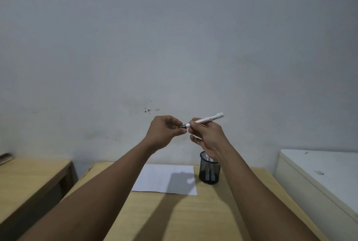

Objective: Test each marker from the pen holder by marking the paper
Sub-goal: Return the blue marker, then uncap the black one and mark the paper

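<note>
While the paper [164,179] at the desk's far edge looked unmarked, my right hand [208,136] gripped a white marker [205,119], my left hand [164,132] pinching its cap end, others waiting in the mesh pen holder [209,169].

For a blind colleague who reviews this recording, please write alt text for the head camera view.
Two bare hands hold a white marker raised in front of a pale wall: the right hand grips the barrel, the left hand pinches its tip end. Below, a wooden table carries a white paper sheet and, to its right, a black mesh pen holder with more markers.
</note>
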A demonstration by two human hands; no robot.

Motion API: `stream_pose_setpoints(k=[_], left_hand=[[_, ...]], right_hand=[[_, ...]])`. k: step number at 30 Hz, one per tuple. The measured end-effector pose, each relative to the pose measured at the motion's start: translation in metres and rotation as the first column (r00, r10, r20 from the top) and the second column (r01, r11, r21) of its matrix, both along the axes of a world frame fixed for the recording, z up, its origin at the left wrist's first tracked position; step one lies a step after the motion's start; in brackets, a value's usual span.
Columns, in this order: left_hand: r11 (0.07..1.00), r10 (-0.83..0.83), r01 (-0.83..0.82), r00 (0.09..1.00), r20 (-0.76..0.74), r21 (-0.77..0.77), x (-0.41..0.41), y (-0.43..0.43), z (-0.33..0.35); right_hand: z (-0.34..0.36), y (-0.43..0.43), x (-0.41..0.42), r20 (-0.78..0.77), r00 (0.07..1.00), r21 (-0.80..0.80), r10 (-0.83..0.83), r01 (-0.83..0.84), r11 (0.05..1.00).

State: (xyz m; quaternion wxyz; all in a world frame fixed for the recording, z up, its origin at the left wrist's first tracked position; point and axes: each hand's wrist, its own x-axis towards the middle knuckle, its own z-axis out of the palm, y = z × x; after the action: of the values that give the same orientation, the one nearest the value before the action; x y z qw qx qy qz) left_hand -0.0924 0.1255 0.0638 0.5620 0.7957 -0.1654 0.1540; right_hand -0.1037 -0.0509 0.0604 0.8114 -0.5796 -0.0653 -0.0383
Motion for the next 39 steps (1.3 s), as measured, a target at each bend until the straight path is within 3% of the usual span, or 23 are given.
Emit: stream_pose_setpoints(k=[3,8,15,20,22,25,30,33,39], left_hand=[[0.969,0.071,-0.102,0.987,0.141,0.226,-0.005,0.015,-0.008],[0.936,0.058,-0.107,0.986,0.155,0.334,-0.009,0.044,-0.018],[0.961,-0.023,0.04,0.997,-0.068,0.273,-0.002,0.086,-0.039],[0.985,-0.107,0.146,0.937,-0.332,0.095,0.014,0.115,-0.07],[0.986,-0.069,0.12,0.927,-0.369,0.118,0.024,0.127,-0.085],[0.944,0.105,-0.008,0.956,-0.274,0.331,0.038,0.141,-0.113],[0.728,0.249,-0.157,0.968,-0.043,0.668,0.047,0.138,-0.163],[0.657,0.253,-0.216,0.966,0.059,0.722,0.051,0.132,-0.187],[0.67,0.235,-0.182,0.972,0.027,0.719,0.063,0.138,-0.209]], right_hand=[[-0.005,0.017,-0.001,0.01,1.0,-0.125,-0.03,0.031,0.992],[-0.014,0.041,0.004,0.005,1.0,-0.157,0.026,-0.025,0.987],[-0.046,0.069,0.021,0.003,0.989,-0.163,0.15,-0.148,0.976],[-0.078,0.089,0.041,-0.035,0.973,-0.106,0.226,-0.229,0.968],[-0.088,0.094,0.051,-0.065,0.974,-0.069,0.217,-0.221,0.973],[-0.105,0.1,0.07,-0.074,0.986,-0.118,0.148,-0.156,0.981],[-0.137,0.124,0.096,-0.042,0.999,-0.326,0.006,-0.019,0.945],[-0.153,0.138,0.112,-0.029,0.999,-0.44,-0.042,0.025,0.898],[-0.172,0.151,0.139,-0.127,0.992,-0.427,0.024,-0.076,0.901]])
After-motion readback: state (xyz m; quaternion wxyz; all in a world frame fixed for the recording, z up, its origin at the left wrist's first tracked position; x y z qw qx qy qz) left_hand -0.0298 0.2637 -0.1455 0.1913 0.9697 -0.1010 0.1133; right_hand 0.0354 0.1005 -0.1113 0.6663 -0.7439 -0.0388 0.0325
